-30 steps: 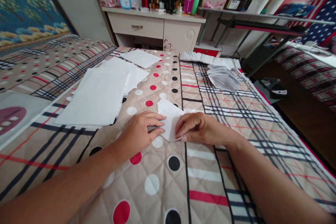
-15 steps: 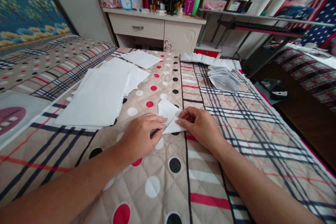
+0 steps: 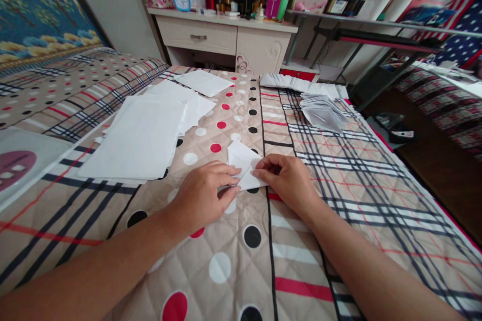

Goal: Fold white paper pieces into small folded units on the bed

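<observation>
Evidently, the small folded paper (image 3: 241, 154) lies flat on the quilted cover (image 3: 211, 293), between both hands, so that each side can be reached. The left hand (image 3: 201, 188) rests its fingertips at the left edge, probably to keep the paper from sliding; whether its thumb also pinches, I cannot tell. The right hand (image 3: 284, 173) grips the right part between thumb and fingers, which seems to control the flap. The paper is white and plain, with a pointed upper corner and a slanting fold line. Farther out, loose sheets (image 3: 133, 138) lie to the left, and a fanned pile of papers (image 3: 322, 115) to the right.
</observation>
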The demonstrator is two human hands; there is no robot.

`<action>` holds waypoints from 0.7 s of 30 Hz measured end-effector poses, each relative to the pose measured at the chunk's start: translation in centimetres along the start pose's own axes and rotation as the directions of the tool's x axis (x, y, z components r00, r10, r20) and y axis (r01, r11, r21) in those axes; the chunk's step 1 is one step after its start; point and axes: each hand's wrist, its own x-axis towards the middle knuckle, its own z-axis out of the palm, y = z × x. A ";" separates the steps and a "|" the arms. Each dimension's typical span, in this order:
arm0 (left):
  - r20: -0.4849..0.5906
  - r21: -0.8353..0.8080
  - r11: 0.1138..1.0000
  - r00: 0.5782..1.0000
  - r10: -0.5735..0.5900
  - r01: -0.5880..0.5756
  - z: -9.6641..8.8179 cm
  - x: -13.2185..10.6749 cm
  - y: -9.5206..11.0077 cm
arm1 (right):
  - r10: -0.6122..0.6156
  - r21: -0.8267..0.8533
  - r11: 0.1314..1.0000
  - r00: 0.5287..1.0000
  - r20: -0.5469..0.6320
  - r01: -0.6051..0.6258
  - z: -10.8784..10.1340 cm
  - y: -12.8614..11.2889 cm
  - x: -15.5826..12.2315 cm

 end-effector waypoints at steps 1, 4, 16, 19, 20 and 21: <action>-0.002 -0.001 1.000 1.000 0.001 -0.001 0.0 0.0 0.0 | -0.005 -0.005 1.000 1.000 -0.003 0.005 0.0 0.0 0.0; -0.005 0.002 1.000 1.000 0.005 -0.005 0.0 0.0 -0.1 | -0.024 -0.019 1.000 1.000 -0.018 0.024 0.2 0.1 0.0; 0.042 0.080 0.995 0.997 0.063 -0.067 -0.1 0.2 0.2 | -0.011 0.033 0.999 0.999 -0.038 0.012 0.4 0.2 -0.1; 0.060 0.097 0.990 0.994 0.095 -0.100 -0.1 0.1 0.2 | 0.003 0.046 0.999 0.999 -0.042 -0.001 0.5 0.1 0.0; 0.060 0.102 0.989 0.993 0.100 -0.106 -0.1 0.1 0.1 | 0.006 0.050 0.999 0.999 -0.044 -0.004 0.5 0.1 0.0; 0.057 0.105 0.988 0.993 0.104 -0.109 -0.1 0.1 0.1 | 0.009 0.055 0.998 0.999 -0.045 -0.006 0.5 0.1 0.0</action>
